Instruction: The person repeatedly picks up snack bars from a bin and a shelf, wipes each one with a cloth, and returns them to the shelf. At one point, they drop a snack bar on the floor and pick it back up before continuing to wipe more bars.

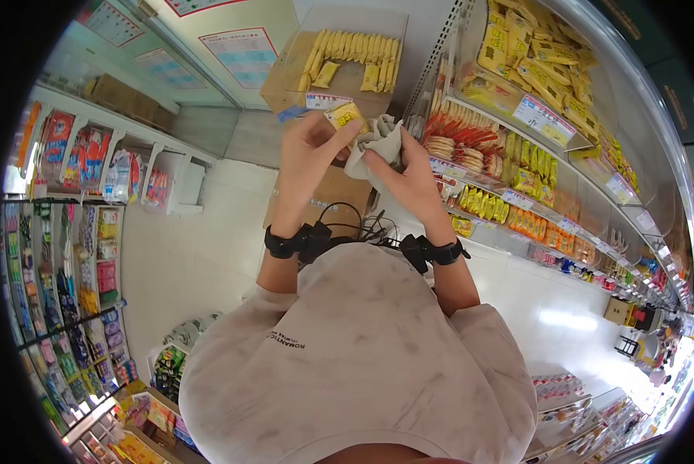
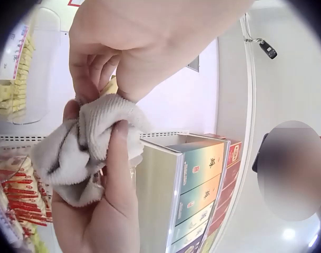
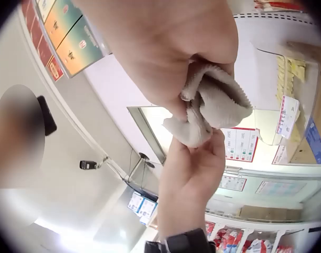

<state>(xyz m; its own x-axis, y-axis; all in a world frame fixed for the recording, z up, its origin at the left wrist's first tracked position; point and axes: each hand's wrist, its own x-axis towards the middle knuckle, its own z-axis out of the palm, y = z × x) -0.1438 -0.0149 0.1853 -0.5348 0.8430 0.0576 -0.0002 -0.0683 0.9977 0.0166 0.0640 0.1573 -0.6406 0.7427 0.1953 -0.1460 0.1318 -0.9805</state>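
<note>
The left hand [image 1: 313, 147] pinches a small yellow packet [image 1: 344, 116] between thumb and fingers. Beside it the right hand [image 1: 410, 175] grips a crumpled light grey cloth [image 1: 381, 144], its thumb pressed on the front. In the left wrist view the ribbed cloth [image 2: 106, 129] bunches against the left fingertips and covers most of the packet. The right wrist view shows the cloth [image 3: 219, 103] folded in the right hand, with the left hand [image 3: 194, 168] touching its lower edge. Beyond the hands, a clear-sided bin [image 1: 350, 96] holds rows of similar yellow packets.
Stocked shelves [image 1: 509, 193] with snack packets and price labels run along the right. A cardboard box [image 1: 328, 203] stands below the hands, with black cables [image 1: 366, 224] near it. White racks [image 1: 92, 155] line the left. A person [image 2: 292, 171] shows at the left wrist view's right side.
</note>
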